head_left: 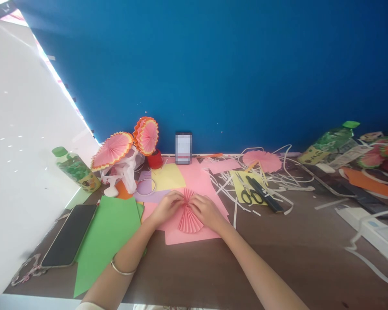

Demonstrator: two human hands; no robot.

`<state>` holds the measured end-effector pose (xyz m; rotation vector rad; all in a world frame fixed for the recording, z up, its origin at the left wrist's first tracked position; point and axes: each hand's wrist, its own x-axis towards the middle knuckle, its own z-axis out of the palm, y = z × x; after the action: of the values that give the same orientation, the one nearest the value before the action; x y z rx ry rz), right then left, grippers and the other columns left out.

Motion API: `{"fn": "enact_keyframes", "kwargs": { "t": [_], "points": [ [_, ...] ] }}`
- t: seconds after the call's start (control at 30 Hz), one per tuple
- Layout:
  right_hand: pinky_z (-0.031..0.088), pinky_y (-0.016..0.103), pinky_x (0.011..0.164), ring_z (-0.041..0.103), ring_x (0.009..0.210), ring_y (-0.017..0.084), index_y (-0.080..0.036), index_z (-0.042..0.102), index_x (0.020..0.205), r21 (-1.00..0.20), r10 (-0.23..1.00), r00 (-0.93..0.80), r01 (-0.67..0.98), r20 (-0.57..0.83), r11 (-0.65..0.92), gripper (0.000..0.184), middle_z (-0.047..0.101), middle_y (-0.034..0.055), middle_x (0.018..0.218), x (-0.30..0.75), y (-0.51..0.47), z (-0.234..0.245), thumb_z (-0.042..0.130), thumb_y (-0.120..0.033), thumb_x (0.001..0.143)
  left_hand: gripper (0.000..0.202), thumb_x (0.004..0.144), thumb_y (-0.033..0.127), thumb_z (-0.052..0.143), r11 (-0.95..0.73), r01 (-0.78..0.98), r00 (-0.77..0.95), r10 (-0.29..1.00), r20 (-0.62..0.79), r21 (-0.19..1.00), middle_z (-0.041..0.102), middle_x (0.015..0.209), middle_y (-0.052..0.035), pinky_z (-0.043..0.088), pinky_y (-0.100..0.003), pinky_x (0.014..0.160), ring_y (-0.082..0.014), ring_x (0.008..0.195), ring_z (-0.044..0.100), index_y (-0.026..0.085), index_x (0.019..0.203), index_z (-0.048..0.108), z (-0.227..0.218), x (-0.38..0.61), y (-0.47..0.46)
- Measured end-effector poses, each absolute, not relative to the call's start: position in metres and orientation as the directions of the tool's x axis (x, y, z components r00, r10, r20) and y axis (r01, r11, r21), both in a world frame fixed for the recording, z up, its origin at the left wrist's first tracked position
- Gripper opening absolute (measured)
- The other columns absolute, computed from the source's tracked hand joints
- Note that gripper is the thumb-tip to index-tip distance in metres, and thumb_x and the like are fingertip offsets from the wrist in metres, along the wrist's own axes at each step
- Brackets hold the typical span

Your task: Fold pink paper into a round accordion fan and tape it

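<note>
Pinching the pleated pink paper fan [189, 215] at its narrow top, I have my left hand [166, 208] on its nine o'clock side and my right hand [207, 211] on its three o'clock side, fingertips of both closed on the gathered folds where they meet. The fan lies spread downward toward six o'clock on a flat pink sheet [198, 181] in the middle of the brown table [278, 249], its pleats open like a half circle. By my judgement the folding itself is finished and I am at the stage of gathering and fixing the pinched end, so the next move calls for a steady squeeze that keeps the pleats stacked evenly, since any slack would let them spring apart. At two o'clock from the fan lie the scissors [250, 194] and a black pen [263, 194] on a yellow sheet, amid white paper strips. At ten o'clock stand two finished pink and orange fans [129, 144], near a red tape roll [155, 160]. Green paper [106, 241] and a dark phone [70, 234] lie at eight o'clock, touching each other.
</note>
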<state>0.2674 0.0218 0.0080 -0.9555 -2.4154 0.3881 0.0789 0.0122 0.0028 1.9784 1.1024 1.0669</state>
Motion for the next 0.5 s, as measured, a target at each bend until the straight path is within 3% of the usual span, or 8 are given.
{"fn": "enact_keyframes", "kwargs": {
  "t": [0.5],
  "points": [
    [0.042,0.032,0.068,0.053,0.074,0.017,-0.019,0.054,0.081,-0.490,0.732,-0.603,0.556,0.316,0.671,0.020,0.057,0.0055,0.083,0.2738,0.0199,0.0096,0.035,-0.017,0.088,0.012,0.081,0.017,0.046,-0.409,0.420,0.289,0.906,0.308,0.810,0.062,0.086,-0.0052,0.044,-0.031,0.077,-0.0153,0.082,0.056,0.016,0.080,0.058,0.0016,0.0755,0.0138]
  ]
}}
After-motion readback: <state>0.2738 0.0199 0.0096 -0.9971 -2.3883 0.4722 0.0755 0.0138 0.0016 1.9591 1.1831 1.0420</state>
